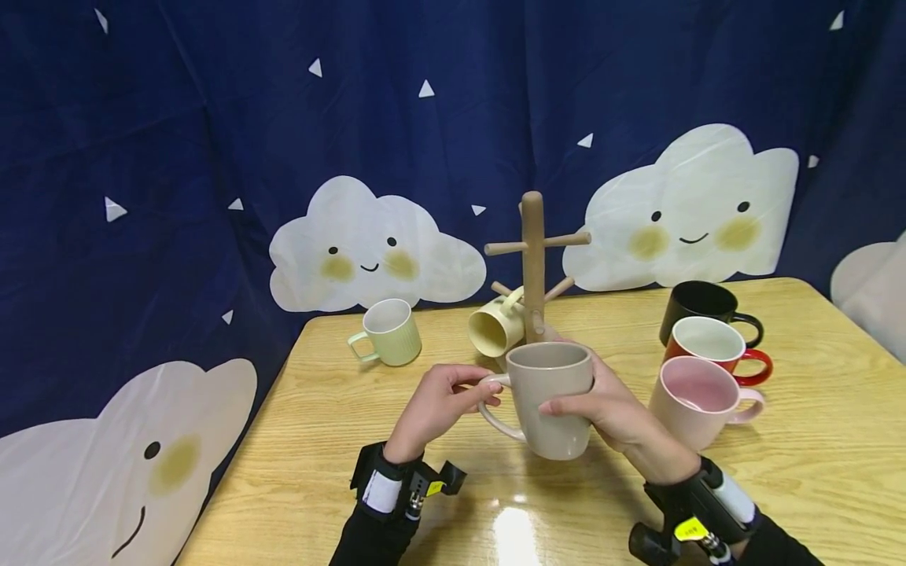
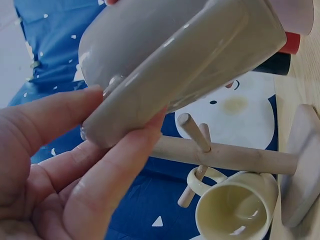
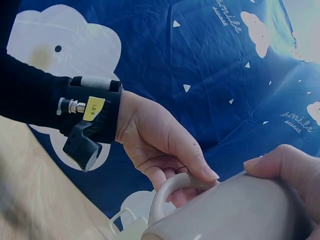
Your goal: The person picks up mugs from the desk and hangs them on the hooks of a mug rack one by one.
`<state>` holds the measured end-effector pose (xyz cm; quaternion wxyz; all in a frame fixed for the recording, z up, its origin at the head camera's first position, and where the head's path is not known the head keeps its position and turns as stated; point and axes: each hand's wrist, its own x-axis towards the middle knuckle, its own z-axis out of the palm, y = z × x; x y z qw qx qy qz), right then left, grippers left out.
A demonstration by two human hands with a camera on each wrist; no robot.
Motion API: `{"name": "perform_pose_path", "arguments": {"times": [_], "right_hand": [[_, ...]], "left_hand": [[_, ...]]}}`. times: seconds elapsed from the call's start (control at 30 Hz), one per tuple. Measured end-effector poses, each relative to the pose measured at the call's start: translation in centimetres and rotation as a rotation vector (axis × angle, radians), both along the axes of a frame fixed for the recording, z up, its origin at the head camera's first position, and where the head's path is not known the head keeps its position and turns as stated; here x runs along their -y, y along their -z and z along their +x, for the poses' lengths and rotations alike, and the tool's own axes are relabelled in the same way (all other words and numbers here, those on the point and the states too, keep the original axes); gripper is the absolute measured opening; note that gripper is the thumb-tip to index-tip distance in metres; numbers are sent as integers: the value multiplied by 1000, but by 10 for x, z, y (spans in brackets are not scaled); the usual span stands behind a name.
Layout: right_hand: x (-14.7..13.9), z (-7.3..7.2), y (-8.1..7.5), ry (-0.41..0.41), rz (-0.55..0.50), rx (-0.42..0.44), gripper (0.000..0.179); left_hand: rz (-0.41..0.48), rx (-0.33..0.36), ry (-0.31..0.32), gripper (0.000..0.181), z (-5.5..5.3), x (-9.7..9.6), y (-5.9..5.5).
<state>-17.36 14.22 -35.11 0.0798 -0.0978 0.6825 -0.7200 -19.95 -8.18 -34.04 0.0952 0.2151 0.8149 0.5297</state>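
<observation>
Both hands hold a greyish-beige mug [image 1: 548, 401] upright, in front of a wooden mug tree [image 1: 534, 267]. The left hand [image 1: 446, 405] pinches the top of its handle between thumb and fingers; the left wrist view shows this handle [image 2: 145, 85] up close. Around the far side of the mug's body wraps the right hand [image 1: 623, 417], its thumb lying across the front. A pale yellow mug [image 1: 488, 332] hangs tilted by its handle from a lower peg of the tree, its mouth toward the head camera. The mug tree's upper pegs carry nothing.
A pale green mug [image 1: 393, 336] stands at the back left of the wooden table [image 1: 297, 472]. On the right, a black mug [image 1: 697, 306], a red mug [image 1: 708, 343] and a pink mug [image 1: 697, 401] stand close together in a row. A blue cloud-patterned curtain [image 1: 425, 141] hangs behind.
</observation>
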Motion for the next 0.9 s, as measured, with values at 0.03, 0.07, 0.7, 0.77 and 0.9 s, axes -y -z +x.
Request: {"name": "perform_pose_path", "arguments": {"times": [0.03,0.07,0.7,0.77,0.9], "right_hand": [[0,0,0,-1,-1,2,91],[0,0,0,0,-1,4,91],[-29,-11,-8,117,-110,55,70],[-33,-13,-10,168,-152,76,67],[-34,-17,-11,262,-220,126,63]], "left_hand": [[-3,2,-1,25,0,0,0],[-5,7,-1,25,1,1,-1],[37,108,-82,36,-6,46,-18],[32,106,-62,36,-6,49,-19],[15,103,-2,34,-5,50,-19]]}}
